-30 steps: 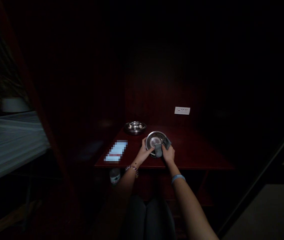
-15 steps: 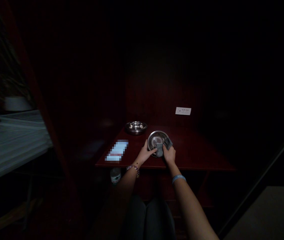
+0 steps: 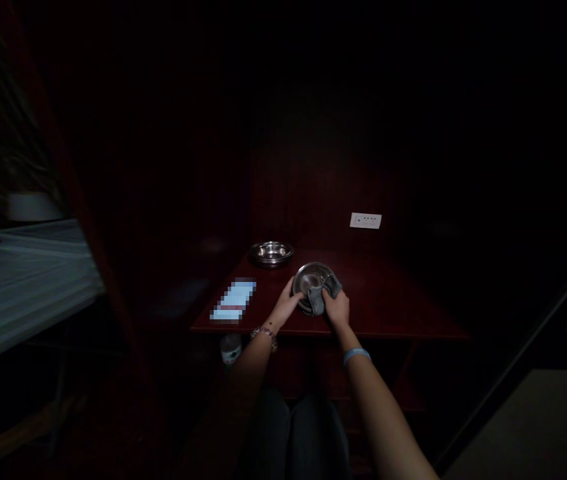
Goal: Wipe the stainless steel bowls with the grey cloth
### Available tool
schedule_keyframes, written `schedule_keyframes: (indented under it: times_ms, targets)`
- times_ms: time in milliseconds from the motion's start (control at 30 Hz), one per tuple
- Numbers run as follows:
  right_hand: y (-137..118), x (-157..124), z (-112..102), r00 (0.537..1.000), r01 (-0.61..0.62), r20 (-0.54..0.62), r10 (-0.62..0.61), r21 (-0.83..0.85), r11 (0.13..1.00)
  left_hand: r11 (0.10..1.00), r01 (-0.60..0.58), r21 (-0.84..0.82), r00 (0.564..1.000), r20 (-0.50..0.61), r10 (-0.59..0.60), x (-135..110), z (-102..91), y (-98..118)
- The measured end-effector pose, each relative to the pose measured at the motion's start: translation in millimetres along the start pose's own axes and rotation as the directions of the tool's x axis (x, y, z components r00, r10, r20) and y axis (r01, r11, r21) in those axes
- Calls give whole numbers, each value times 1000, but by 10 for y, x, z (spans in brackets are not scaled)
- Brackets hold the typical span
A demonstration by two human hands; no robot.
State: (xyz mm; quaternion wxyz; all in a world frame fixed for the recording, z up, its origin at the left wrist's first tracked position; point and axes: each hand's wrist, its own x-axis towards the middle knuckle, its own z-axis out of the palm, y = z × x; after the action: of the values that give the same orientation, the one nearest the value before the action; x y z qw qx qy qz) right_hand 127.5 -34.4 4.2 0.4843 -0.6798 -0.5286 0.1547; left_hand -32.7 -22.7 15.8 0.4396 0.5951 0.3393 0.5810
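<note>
My left grip (image 3: 286, 305) clamps a steel bowl (image 3: 307, 280), steadying it against the gray cloth (image 3: 319, 300) closed in my right grip (image 3: 336, 310)

Nothing you can read, from the steel bowl (image 3: 309, 280) the pixelated blue-white card (image 3: 233, 301) at 9 o'clock blurred out, the white wall plate (image 3: 366, 221) at 2 o'clock with only tiny marks, the bottle label (image 3: 230, 349) at 8 o'clock too dark
</note>
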Motion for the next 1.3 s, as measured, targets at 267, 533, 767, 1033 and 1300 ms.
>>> schedule_keyframes:
  times_ms: [267, 533, 767, 1033, 1300]
  targets:
    - [-50, -39, -39, 999, -33, 41, 35, -52, 998, 994, 105, -29, 992, -60, -107, -31, -6, 95]
    - [-87, -41, -50, 997, -68, 33, 70, -63, 996, 999, 51, -3, 998, -24, -51, -42, 25, 57]
    - [-90, -50, -59, 998, -57, 20, 59, -85, 995, 997, -16, 81, 998, 61, 11, -20, 30, 11]
    - [-93, -46, -58, 997, -65, 32, 66, -57, 996, 983, -24, 184, 1000, -13, 27, -2, 22, -75]
    - [-84, -39, -48, 998, -58, 22, 59, -62, 996, 975, 0, 220, 997, -72, 16, -3, 13, -118]
